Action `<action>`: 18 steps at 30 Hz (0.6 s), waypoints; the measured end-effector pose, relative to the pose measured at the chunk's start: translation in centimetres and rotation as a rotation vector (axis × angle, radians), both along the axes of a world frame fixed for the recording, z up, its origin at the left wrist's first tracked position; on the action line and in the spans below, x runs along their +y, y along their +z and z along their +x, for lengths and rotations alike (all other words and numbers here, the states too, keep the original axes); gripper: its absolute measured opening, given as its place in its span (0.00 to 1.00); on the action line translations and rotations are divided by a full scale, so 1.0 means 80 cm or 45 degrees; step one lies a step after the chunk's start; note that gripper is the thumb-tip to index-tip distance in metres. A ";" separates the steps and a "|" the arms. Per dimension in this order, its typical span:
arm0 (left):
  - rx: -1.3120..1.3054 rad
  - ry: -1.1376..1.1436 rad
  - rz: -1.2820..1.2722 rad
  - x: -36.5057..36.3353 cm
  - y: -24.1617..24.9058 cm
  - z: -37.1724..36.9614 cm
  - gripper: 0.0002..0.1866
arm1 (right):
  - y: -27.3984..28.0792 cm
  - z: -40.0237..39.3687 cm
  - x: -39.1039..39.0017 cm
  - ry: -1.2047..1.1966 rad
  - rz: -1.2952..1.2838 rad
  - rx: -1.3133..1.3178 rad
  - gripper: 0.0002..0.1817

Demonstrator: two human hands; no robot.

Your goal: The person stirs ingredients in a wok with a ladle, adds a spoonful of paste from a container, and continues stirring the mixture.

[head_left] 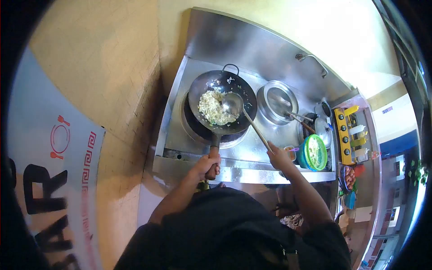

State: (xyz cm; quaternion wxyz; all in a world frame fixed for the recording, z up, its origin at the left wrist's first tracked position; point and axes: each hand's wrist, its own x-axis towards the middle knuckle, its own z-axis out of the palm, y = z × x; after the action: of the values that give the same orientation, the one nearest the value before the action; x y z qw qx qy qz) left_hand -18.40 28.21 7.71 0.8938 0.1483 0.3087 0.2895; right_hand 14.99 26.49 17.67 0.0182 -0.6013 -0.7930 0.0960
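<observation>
My left hand (pixel 209 166) is wrapped round the wooden handle of a dark wok (pixel 246 90), which sits over the burner ring at the left of the steel stove. In the wok lies a pale, chopped food that looks like fried rice (pixel 211 108), with bits of green in it. My right hand (pixel 280 157) grips the long handle of a metal ladle (pixel 232 104). The ladle's bowl rests in the wok, against the right side of the food. A few scraps cling to the wok's far wall.
Right of the wok stands a round steel pot (pixel 260 101) with a strainer over it. Farther right are a green-rimmed colander (pixel 323 155), a lidded pot (pixel 322 130) and a yellow rack (pixel 344 135) beside squeeze bottles. A faucet (pixel 315 58) juts from the steel backsplash.
</observation>
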 end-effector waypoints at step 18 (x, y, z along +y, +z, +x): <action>-0.015 -0.054 -0.042 0.005 0.000 -0.004 0.09 | 0.058 -0.130 0.080 -0.266 -0.295 -0.121 0.35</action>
State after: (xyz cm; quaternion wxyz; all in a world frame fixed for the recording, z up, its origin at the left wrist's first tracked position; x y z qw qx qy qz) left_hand -18.73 28.64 7.73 0.9039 0.1383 0.3051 0.2661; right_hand 4.61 32.88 22.27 -0.0789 -0.6824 -0.7098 0.1558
